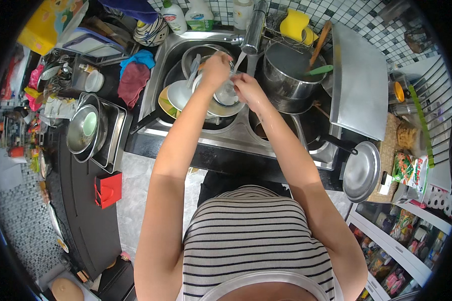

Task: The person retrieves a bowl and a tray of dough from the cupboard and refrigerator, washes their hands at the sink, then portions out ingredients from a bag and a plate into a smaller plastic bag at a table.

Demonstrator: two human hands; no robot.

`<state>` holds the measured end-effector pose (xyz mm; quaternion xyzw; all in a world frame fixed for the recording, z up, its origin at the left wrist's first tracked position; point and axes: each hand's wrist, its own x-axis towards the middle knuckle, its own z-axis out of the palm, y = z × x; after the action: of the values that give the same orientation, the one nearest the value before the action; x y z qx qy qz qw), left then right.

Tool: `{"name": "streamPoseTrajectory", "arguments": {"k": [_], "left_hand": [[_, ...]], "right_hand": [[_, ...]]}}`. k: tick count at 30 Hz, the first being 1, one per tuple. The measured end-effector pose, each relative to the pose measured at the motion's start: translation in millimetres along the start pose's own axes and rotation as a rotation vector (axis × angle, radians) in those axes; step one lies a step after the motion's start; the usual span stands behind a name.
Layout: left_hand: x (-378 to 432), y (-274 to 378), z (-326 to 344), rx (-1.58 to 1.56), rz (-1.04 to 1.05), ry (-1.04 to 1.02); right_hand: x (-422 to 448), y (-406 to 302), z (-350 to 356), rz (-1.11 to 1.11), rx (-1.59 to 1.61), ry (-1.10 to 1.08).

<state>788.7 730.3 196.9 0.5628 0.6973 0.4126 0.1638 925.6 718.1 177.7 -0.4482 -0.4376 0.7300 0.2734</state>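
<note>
Over the left basin of a steel sink, my left hand is bent downward above the dishes, its fingertips largely hidden. My right hand curls its fingers at the right rim of a wet bowl, just right of the running water. The stream falls from a steel tap between my hands. Around and under the bowl are a white dish, a yellow patterned plate and a steel bowl. A black pan handle sticks out over the sink's left edge.
In the right basin stands a large steel pot, with a wooden utensil and a green handle. Soap bottles line the back. Cloths and stacked steel bowls are left; a metal lid is right.
</note>
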Motion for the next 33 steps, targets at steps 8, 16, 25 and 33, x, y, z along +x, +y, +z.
{"name": "streamPoseTrajectory", "arguments": {"k": [8, 16, 25, 33], "left_hand": [[0.5, -33.1, -16.2, 0.012, -0.338, -0.04], [-13.8, -6.1, 37.5, -0.386, -0.216, -0.074], [7.9, 24.7, 62.8, -0.021, -0.094, -0.022], [6.4, 24.6, 42.3, -0.051, -0.041, -0.166]], "right_hand": [[56.8, -26.8, 41.1, 0.012, 0.213, 0.133], [39.3, -29.6, -9.5, -0.079, -0.433, 0.124], [-16.1, -2.4, -66.6, -0.052, -0.326, 0.187], [-12.1, 10.4, -43.0, -0.009, -0.009, 0.026]]}}
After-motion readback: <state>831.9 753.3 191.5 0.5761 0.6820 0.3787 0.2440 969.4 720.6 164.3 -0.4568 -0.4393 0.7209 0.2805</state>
